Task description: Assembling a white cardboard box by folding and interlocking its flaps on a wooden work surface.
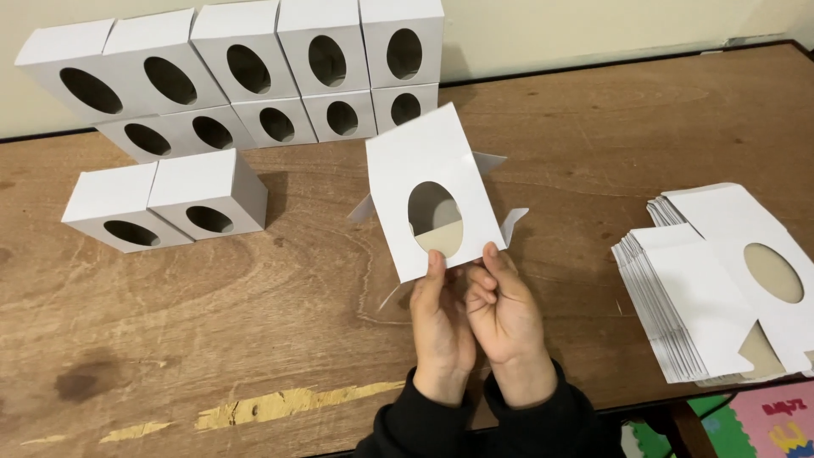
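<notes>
A: Grip status, head view?

B: Left hand (pixel 441 326) and right hand (pixel 506 315) are both clamped on the lower edge of one white box (pixel 434 191), thumbs on its front face, remaining fingers behind it. The hands sit side by side, touching.

A: Box position?

B: Held above the counter (pixel 297 322), near its middle, tilted slightly left. The oval window faces the camera. Side flaps stick out to the left and right, unfolded.

A: Surroundings?

B: Rear left: ten finished boxes (pixel 254 80) stacked in two rows against the wall, windows forward. In front of them, two more boxes (pixel 165 203) stand side by side on the counter. Right: a stack of flat blanks (pixel 712 288), the top one showing its oval cut-out. All are well apart from the hands.
</notes>
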